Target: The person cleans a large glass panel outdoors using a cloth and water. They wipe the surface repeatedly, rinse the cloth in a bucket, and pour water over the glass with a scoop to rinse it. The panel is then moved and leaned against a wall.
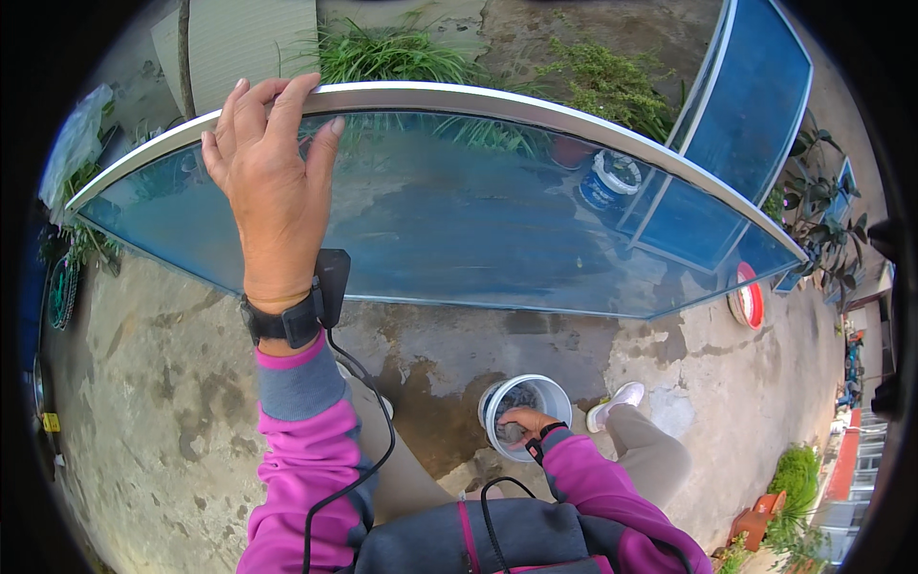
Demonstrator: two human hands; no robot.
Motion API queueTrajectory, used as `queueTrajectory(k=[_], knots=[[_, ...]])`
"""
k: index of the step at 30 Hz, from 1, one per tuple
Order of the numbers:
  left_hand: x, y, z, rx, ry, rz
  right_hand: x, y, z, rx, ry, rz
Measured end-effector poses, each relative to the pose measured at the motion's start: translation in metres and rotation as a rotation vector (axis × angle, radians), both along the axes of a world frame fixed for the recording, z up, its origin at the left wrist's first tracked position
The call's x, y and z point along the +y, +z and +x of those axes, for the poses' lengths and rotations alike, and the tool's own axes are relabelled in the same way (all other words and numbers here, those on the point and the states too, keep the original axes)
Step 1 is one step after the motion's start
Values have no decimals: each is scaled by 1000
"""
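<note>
A large framed panel of blue-tinted glass [459, 222] stands in front of me, its light metal frame [502, 102] uppermost. My left hand [276, 165] grips that top frame left of the middle, fingers over the far side and thumb on the near side. Down between my legs, my right hand [527, 422] reaches into a white plastic bucket [559, 403]. Its fingers are on a wet grey cloth [510, 430] in the bucket; how much of it they hold is partly hidden. Streaks and smears show on the glass.
Another blue glass panel [753, 100] leans at the upper right. A red and white basin [749, 295] stands near the glass's right end. Beyond the glass are a blue and white bucket [609, 179] and grassy plants [387, 57]. The concrete ground [172, 373] has wet patches.
</note>
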State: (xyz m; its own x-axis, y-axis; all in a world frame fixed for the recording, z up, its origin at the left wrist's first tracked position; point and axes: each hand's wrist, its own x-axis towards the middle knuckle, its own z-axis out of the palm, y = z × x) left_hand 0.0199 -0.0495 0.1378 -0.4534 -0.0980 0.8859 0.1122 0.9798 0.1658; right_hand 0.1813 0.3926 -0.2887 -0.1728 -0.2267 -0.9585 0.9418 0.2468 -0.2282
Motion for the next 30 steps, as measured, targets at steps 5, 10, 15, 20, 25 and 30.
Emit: queueTrajectory(k=[5,10,15,20,25,30], knots=[[-1,0,1,-4,-16,27,2,22,-13,607,970,185],[-3,2,6,-4,-15,31,-44,129,-60,762,12,83],[-4,2,11,-63,18,33,-167,273,-115,1937,222,220],[-7,7,11,-58,-13,-2,-285,368,-168,2661,164,87],[-11,8,8,-56,-57,-23,-261,402,-206,2853,130,215],[-12,3,4,-42,-54,5,-117,379,-227,2771,106,753]])
